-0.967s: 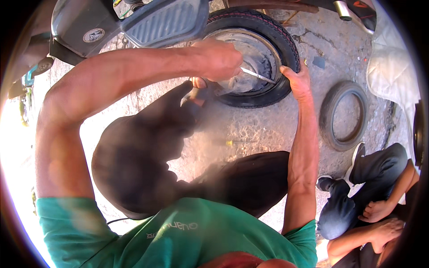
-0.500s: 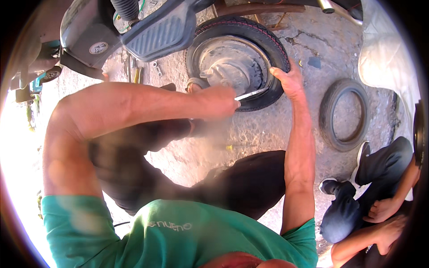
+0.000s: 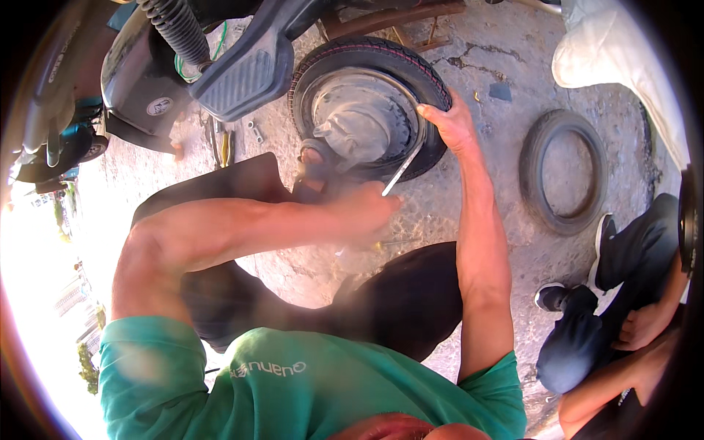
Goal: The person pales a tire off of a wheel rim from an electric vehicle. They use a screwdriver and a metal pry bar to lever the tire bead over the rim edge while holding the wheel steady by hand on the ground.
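Observation:
A scooter wheel's tyre (image 3: 435,84) lies on the ground ahead of me, around a dusty metal hub (image 3: 367,125). My left hand (image 3: 367,209), blurred by motion, is closed around a metal tyre lever (image 3: 401,173). The lever slants up to the right, with its far end at the rim edge near the tyre's lower right. My right hand (image 3: 456,130) grips the tyre's right side, thumb on the sidewall near the rim and fingers mostly hidden behind the tread. My foot (image 3: 313,163) in a sandal is against the wheel's lower left.
A scooter's footrest (image 3: 246,73) overhangs the wheel's upper left. Wrenches (image 3: 225,147) and a small metal part (image 3: 254,132) lie left. A screwdriver (image 3: 392,242) is between my legs. A loose tyre (image 3: 531,172) lies right, near another person's knees (image 3: 568,352).
My left hand has come back toward my body with the lever, which now stands steeper. My right hand keeps its hold on the tyre. The whole view has shifted slightly.

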`<act>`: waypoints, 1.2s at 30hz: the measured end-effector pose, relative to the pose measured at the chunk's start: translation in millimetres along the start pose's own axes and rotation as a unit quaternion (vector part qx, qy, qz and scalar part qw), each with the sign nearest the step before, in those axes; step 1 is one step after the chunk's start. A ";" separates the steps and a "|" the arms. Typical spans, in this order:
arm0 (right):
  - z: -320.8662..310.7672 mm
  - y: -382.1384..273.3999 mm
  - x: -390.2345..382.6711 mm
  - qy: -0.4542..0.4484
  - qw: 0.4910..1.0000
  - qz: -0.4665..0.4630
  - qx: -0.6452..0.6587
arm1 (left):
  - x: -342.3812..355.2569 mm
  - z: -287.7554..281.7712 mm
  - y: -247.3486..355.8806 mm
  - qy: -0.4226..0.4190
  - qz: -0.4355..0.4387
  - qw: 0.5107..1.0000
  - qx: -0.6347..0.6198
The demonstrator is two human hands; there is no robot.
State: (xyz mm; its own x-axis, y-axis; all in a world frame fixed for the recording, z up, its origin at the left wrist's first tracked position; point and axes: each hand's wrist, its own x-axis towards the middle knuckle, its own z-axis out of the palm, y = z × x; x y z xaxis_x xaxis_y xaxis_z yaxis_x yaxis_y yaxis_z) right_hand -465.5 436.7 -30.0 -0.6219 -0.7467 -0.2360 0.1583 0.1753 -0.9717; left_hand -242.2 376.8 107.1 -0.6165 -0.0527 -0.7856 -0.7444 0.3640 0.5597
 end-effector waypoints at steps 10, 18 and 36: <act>-0.7 -2.9 1.6 0.016 0.999 -0.008 -0.045 | 3.4 -34.6 -12.4 -0.062 -0.133 0.861 -0.486; -0.7 -0.7 2.6 0.013 1.000 -0.010 -0.011 | 6.8 13.6 22.5 -0.007 -0.106 0.784 -0.612; -8.4 -0.8 -6.5 0.012 0.999 -0.004 -0.044 | 56.3 97.5 59.7 0.142 -0.048 0.775 -0.614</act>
State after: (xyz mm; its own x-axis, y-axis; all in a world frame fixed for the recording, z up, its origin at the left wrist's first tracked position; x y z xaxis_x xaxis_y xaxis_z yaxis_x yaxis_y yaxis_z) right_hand -467.9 446.8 -27.8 -0.6416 -0.7328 -0.2266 0.0860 0.2248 -0.9706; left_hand -296.4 486.2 70.6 -0.4452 -0.2912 -0.8468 -0.3662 -0.8038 0.4689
